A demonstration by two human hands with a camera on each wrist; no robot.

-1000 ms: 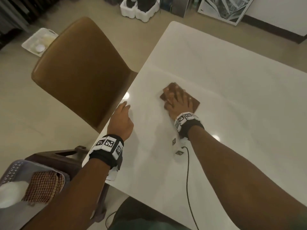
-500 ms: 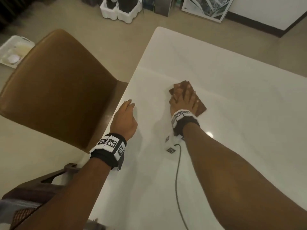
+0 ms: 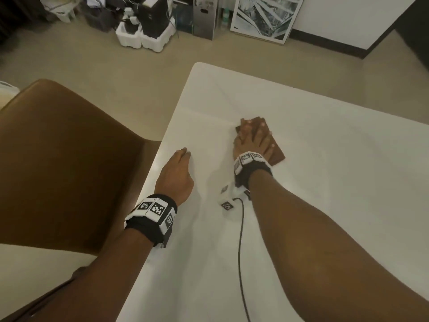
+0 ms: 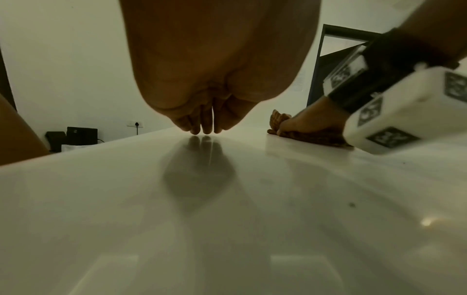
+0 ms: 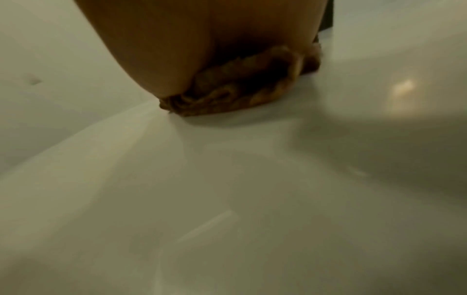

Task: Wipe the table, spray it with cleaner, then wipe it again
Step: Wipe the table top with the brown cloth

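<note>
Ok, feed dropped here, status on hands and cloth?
Right hand flat on brown cloth, pressing it to white table. Left hand resting on table, holding nothing. No spray bottle in view.

The right hand (image 5: pixel 192 49) filled the top of the blurred right wrist view, its palm pressed down on a crumpled brown cloth (image 5: pixel 235 95). The cloth lay flat on the pale glossy surface (image 5: pixel 227 199), bunched folds poking out beneath the palm. The fingers were hidden. A bright light reflection (image 5: pixel 401 87) showed on the surface right of the cloth.
</note>
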